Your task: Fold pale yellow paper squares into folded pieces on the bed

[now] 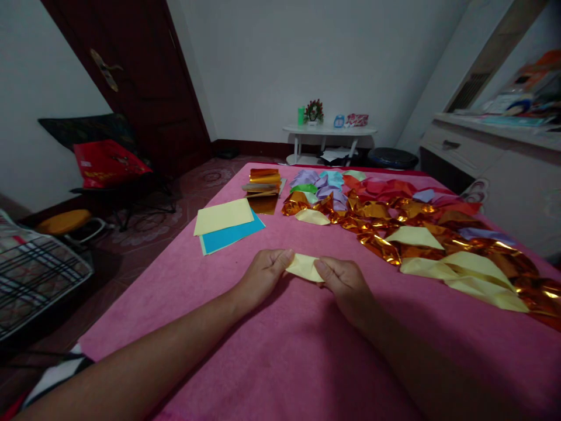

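Both my hands rest on a pink cloth-covered table (280, 362) and pinch a small folded piece of pale yellow paper (304, 267) between them. My left hand (262, 275) grips its left end with thumb and curled fingers. My right hand (344, 282) grips its right end, fingers closed under it. The paper lies low over the cloth, partly hidden by my thumbs.
A stack of flat yellow and blue sheets (227, 225) lies to the left, with gold foil sheets (264, 187) behind. Several folded paper pieces in gold, yellow, red and purple (421, 234) spread across the right. A white side table (328, 137) stands at the back wall.
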The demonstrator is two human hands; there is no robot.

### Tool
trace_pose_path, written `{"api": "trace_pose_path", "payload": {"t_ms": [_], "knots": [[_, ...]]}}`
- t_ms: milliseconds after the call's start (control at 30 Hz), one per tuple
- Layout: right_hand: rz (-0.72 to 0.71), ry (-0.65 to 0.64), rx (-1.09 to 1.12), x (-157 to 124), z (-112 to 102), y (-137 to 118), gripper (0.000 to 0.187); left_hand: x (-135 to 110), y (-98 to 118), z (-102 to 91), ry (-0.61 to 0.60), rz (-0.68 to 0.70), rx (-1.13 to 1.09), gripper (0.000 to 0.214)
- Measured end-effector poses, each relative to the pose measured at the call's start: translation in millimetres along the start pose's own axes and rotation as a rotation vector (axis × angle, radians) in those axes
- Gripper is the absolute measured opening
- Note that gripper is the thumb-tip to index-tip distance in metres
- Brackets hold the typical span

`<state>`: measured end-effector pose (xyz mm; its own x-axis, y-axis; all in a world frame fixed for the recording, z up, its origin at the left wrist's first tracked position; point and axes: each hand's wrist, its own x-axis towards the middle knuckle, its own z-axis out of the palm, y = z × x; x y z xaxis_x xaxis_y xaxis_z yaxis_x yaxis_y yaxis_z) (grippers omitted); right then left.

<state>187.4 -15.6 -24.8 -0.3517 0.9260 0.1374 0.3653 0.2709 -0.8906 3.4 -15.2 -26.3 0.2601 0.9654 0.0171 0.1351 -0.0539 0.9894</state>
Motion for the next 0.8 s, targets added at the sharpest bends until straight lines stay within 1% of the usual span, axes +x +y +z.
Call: {"api": "trace_pose_path", "payload": {"t_ms": [100, 200, 300, 367, 467, 567, 700, 800], "knots": [[-0.007, 0.005, -0.022, 0.4, 0.9, 0.5, 0.039, -1.0, 2.3, 0.0, 0.023, -0.005, 0.051, 0.048], [-0.005, 0.032, -0.059, 0.6, 3.1, 0.4, 0.039, -1.4, 2.4, -0.3, 0.005, -0.006, 0.013, 0.048], [0.013, 0.069, -0.021, -0.1, 5.3, 0.1, 0.040, -1.4, 2.0, 0.2, -0.033, 0.003, -0.053, 0.047], [0.026, 0.113, 0.021, -0.5, 5.8, 0.3, 0.040, -1.5, 2.7, 0.7, -0.033, 0.012, -0.027, 0.047], [0.042, 0.169, 0.031, -0.5, 4.5, 1.2, 0.040, -2.5, 5.5, 1.4, 0.007, 0.023, 0.111, 0.046], [0.047, 0.210, -0.038, 0.2, 2.1, 1.9, 0.042, -3.9, 7.9, 1.3, 0.069, 0.071, 0.291, 0.045], [-0.015, 0.274, -0.138, 0.4, 0.8, 0.5, 0.041, -4.3, 7.0, -0.3, 0.123, 0.168, 0.518, 0.044], [-0.070, 0.272, -0.207, -1.4, 1.6, -3.0, 0.040, -3.8, 5.4, -1.5, 0.168, 0.190, 0.692, 0.044]]}}
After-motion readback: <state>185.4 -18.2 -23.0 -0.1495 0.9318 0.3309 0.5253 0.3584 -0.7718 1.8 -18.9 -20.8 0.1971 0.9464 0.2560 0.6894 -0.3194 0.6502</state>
